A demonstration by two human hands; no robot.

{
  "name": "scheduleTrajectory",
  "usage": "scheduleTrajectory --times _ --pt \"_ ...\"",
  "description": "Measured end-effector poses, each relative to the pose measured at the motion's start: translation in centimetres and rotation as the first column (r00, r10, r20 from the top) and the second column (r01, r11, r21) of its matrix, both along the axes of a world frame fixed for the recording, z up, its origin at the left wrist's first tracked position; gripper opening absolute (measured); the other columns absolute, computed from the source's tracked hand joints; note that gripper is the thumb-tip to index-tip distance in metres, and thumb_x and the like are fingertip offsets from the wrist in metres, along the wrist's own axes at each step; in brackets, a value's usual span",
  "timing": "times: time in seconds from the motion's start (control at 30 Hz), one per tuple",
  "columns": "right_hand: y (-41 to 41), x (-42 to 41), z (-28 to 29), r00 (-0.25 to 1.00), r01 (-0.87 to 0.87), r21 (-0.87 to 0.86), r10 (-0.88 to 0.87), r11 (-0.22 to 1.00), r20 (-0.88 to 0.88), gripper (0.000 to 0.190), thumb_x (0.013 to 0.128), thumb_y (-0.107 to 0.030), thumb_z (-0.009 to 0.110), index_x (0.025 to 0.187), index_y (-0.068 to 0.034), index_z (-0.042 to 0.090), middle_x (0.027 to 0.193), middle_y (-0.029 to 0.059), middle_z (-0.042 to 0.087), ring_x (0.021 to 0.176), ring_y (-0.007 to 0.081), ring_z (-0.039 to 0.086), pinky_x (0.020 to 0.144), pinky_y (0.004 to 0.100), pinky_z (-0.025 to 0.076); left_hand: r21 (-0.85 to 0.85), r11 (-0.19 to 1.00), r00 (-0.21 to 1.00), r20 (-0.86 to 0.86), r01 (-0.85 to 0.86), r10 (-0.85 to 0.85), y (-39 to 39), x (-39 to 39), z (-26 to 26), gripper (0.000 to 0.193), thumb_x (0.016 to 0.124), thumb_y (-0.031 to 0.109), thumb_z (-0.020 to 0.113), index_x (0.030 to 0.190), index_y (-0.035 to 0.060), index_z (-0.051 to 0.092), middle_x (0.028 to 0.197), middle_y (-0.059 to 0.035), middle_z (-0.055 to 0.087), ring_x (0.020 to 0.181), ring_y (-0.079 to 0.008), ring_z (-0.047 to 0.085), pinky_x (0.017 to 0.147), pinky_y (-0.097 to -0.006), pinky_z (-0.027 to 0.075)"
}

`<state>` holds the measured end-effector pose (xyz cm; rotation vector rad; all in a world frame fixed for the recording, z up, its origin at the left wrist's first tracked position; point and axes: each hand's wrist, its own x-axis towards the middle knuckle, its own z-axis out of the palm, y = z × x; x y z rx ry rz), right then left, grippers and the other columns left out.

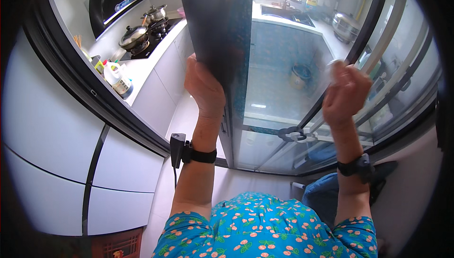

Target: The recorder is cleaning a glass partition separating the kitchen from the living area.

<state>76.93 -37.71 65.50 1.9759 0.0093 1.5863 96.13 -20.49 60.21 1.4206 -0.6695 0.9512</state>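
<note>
A dark-framed sliding glass door (280, 80) stands in front of me, with a kitchen visible through its pane. My left hand (205, 82) rests against the edge of the door's wide dark frame (220, 16), its fingers mostly hidden behind it. My right hand (345, 91) is raised at the glass near a dark diagonal bar, its fingers curled around something pale and whitish, perhaps a cloth or tissue; it is blurred. Each wrist wears a black strap, the left one with a small black camera (178, 144). Interlocking rings (292, 134) decorate the lower pane.
At left, a counter holds a plastic jug (116, 77), a lidded wok (133, 38) and a steel pot (155, 13) on a gas hob. Behind the glass are a sink (287, 14), a steamer pot (344, 27) and a bucket (300, 75). Blue fabric (321, 188) lies low at right.
</note>
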Motion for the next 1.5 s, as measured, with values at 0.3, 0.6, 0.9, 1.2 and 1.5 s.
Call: scheduleTrajectory --times 0.3,0.6,0.9,1.2,1.5 --pt "2.5 0.9 -6.0 0.927 -0.104 -0.069 0.072 0.992 -0.368 0.033 0.073 -0.013 0.064 0.104 -0.008 0.055 0.096 0.0042 0.055 0.086 0.0175 0.053 0.077 0.0343 0.04 -0.033 0.998 0.996 0.076 -0.045 0.048 -0.7 0.0 0.4 0.04 0.098 0.027 0.022 0.077 0.0038 0.048 0.057 -0.0095 0.044 0.05 -0.0221 0.048 0.046 -0.0297 0.034" --pt "1.4 0.4 -4.2 0.948 -0.21 0.045 0.215 0.977 -0.233 0.038 0.068 -0.013 0.07 0.102 -0.008 0.055 0.095 0.0054 0.056 0.087 0.0182 0.054 0.074 0.0334 0.042 -0.04 0.999 0.996 0.086 -0.011 0.014 -0.6 -0.3 0.7 0.038 0.097 0.025 0.025 0.081 0.002 0.051 0.061 -0.0129 0.05 0.053 -0.0251 0.051 0.049 -0.031 0.038" --pt "1.5 0.7 -3.6 0.907 -0.304 0.087 0.316 0.949 -0.278 0.03 0.066 -0.012 0.069 0.094 -0.007 0.058 0.09 0.005 0.056 0.082 0.0173 0.054 0.072 0.0315 0.042 -0.112 0.916 0.922 0.006 -0.385 0.388 -2.2 -4.3 0.8 0.024 0.092 0.013 0.035 0.105 0.0006 0.051 0.101 -0.0144 0.053 0.094 -0.0326 0.051 0.079 -0.0398 0.04" --pt "0.7 -0.3 -3.6 0.834 -0.368 0.252 0.438 0.895 -0.336 0.03 0.072 -0.015 0.064 0.1 -0.007 0.057 0.103 0.0039 0.053 0.095 0.0159 0.051 0.082 0.0292 0.042 0.098 0.936 0.914 0.2 0.339 -0.352 -8.8 -12.6 -2.1 0.06 0.093 0.048 0.017 0.134 0.0074 0.036 0.142 -0.0129 0.03 0.134 -0.0289 0.022 0.109 -0.0468 0.009" --pt "-4.6 -5.7 -3.0 0.934 -0.212 0.181 0.254 0.96 -0.25 0.036 0.087 -0.029 0.054 0.119 -0.012 0.053 0.124 0.0066 0.05 0.118 0.0219 0.043 0.099 0.0396 0.032 0.269 0.958 0.967 0.254 -0.099 0.029 -10.3 -12.5 -3.8 0.053 0.094 0.047 0.022 0.136 0.0179 0.035 0.146 -0.009 0.021 0.136 -0.0309 0.012 0.108 -0.0488 0.005"
